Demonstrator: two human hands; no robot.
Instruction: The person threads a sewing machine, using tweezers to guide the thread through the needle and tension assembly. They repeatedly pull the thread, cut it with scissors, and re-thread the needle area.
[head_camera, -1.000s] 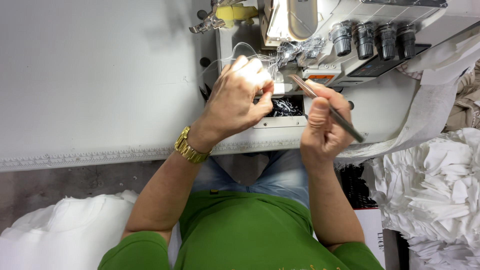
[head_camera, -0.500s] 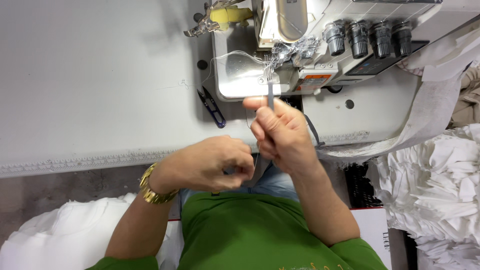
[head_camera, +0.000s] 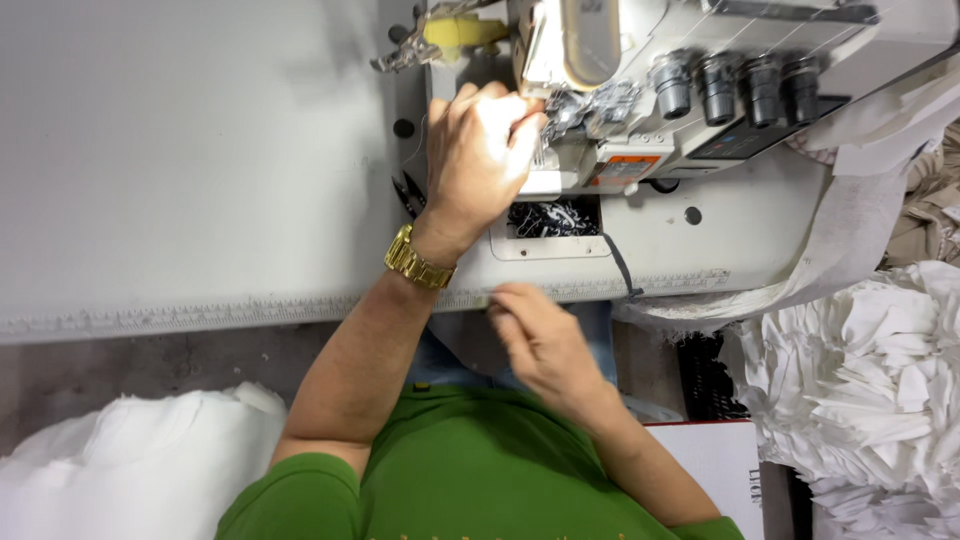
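My left hand (head_camera: 478, 160) pinches at the needle area (head_camera: 545, 150) of the sewing machine (head_camera: 700, 90), at twelve o'clock; threading looks unfinished. My right hand (head_camera: 540, 345) hovers at six o'clock by the table edge (head_camera: 200, 315), fingers loosely curled; whether it holds anything, I cannot tell.

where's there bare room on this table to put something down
The broad grey table top left of the left hand is bare as far as the front edge. It is crowded around the sewing machine, the snips and the white fabric pile.
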